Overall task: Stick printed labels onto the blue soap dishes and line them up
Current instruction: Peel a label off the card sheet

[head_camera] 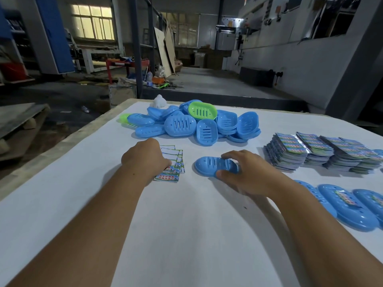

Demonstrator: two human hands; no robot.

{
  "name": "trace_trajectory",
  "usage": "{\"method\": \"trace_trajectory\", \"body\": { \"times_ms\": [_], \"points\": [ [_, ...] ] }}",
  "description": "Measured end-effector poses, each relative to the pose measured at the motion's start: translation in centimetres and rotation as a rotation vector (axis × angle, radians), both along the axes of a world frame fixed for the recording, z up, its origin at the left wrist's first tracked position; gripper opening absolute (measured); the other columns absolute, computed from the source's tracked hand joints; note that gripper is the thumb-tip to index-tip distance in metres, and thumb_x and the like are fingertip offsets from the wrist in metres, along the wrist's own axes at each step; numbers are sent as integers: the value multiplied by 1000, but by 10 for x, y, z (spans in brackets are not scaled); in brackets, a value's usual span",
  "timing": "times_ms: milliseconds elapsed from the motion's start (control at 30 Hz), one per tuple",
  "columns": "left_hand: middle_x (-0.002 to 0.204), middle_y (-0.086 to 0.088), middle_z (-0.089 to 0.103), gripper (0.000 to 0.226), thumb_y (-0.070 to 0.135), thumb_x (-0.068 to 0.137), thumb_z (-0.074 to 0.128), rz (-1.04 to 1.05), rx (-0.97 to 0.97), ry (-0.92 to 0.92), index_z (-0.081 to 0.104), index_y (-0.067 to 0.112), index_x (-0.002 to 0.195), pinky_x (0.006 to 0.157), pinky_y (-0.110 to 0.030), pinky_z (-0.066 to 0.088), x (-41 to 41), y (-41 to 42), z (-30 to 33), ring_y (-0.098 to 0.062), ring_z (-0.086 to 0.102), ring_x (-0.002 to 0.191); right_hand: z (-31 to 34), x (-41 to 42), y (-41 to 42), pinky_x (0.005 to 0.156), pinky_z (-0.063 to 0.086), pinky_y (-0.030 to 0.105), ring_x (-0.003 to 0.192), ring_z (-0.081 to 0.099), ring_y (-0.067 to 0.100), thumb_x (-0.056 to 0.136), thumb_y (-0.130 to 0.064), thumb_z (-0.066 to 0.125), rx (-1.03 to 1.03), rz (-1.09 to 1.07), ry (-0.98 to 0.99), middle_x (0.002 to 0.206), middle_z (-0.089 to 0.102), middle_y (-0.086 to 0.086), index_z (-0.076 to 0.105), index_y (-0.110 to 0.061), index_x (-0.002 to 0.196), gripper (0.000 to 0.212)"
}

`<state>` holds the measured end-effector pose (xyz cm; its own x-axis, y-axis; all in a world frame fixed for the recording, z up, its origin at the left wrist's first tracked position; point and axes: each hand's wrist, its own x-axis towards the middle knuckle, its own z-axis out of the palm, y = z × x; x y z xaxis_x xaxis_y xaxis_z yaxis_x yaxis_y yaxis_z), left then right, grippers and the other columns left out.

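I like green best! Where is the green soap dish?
In the head view, the green soap dish lies on top of the pile of blue soap dishes at the far side of the white table.

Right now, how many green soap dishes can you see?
2. One green plastic soap dish sits atop the blue pile; another green dish peeks out at the pile's left edge. More may be buried.

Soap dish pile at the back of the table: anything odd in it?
Yes. Two green soap dishes sit among the blue ones: one on top of the pile, another at its left edge. The task names only blue dishes.
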<state>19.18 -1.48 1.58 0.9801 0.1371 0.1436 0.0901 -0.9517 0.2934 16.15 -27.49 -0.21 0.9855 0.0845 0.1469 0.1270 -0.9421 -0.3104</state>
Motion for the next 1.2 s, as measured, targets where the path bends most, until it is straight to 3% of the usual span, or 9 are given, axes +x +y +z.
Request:
{"method": "trace_trajectory", "body": {
  "times_ms": [233, 400, 533, 633, 700, 767, 867, 967, 1200],
  "points": [
    [107, -3, 66, 46, 48, 83, 73, 4, -61, 13, 58, 17, 113, 75, -33, 48, 2, 9, -2, -24, 61, 97, 1, -3, 2, 88, 42, 34, 116, 51, 19, 84, -70, 59, 8, 1, 0, 134, 53, -4, 50, -39, 139, 64],
    [92, -3, 68, 27, 34, 84, 72, 62, -38, -14, 66, 16, 103, 57, -30, 41, 12, 14, -3, -20, 63, 82, 2, -5, 3, 88, 42, 33, 114, 51, 18, 85, -68, 59, 8, 1, -20, 135, 52, -4, 50, -38, 139, 62],
    [94, -3, 69, 19, 31, 90, 64, 94, -99, -64, 64, 17, 103, 67, -33, 53, 17, 17, -5, -22, 65, 84, 4, -5, 3, 87, 41, 32, 111, 51, 15, 86, -63, 62, 47, -5, -34, 136, 52, -4, 52, -37, 138, 59],
    [93, 2, 72, 8, 32, 89, 68, 6, -479, -178, 66, 24, 89, 75, -34, 57, 18, 7, 1, -19, 68, 86, 7, -6, 6, 89, 42, 29, 117, 53, 13, 90, -56, 63, 108, -8, -122, 135, 55, -8, 55, -35, 136, 51],
    [76, 9, 73, 10, 29, 84, 75, -152, -807, -162, 69, 22, 82, 67, -25, 52, 14, -7, 6, -6, 67, 72, 9, -6, 10, 87, 43, 25, 107, 57, 4, 91, -51, 64, 256, -3, -217, 123, 62, -15, 61, -34, 129, 42],
    [65, 12, 71, 12, 27, 80, 80, -279, -943, -101, 74, 18, 86, 63, -22, 48, 6, -22, 7, 0, 63, 60, 13, -7, 16, 81, 52, 23, 94, 65, -1, 90, -47, 68, 511, 22, -210, 104, 70, -20, 65, -34, 122, 34],
    [82, -1, 77, 14, 21, 80, 82, -371, -1065, -22, 76, 13, 90, 76, -29, 57, 0, -35, 5, -14, 68, 73, 16, -8, 24, 69, 57, 26, 73, 69, 2, 89, -33, 75, 771, 81, -91, 84, 77, -13, 66, -26, 116, 29],
    [80, 3, 77, 14, 25, 82, 81, -399, -1031, 7, 78, 15, 91, 73, -25, 56, -1, -40, 5, -8, 66, 67, 17, -8, 27, 60, 55, 20, 63, 67, 4, 90, -18, 75, 854, 100, -66, 74, 77, -7, 67, -22, 107, 19],
    [75, 8, 76, 21, 29, 86, 66, -399, -903, 77, 78, 25, 70, 75, -28, 50, -9, -38, 7, -1, 55, 59, 21, -8, 22, 61, 57, 20, 60, 64, 1, 94, -20, 71, 801, 51, -122, 73, 76, -9, 60, -35, 88, 19]
  ]
}}
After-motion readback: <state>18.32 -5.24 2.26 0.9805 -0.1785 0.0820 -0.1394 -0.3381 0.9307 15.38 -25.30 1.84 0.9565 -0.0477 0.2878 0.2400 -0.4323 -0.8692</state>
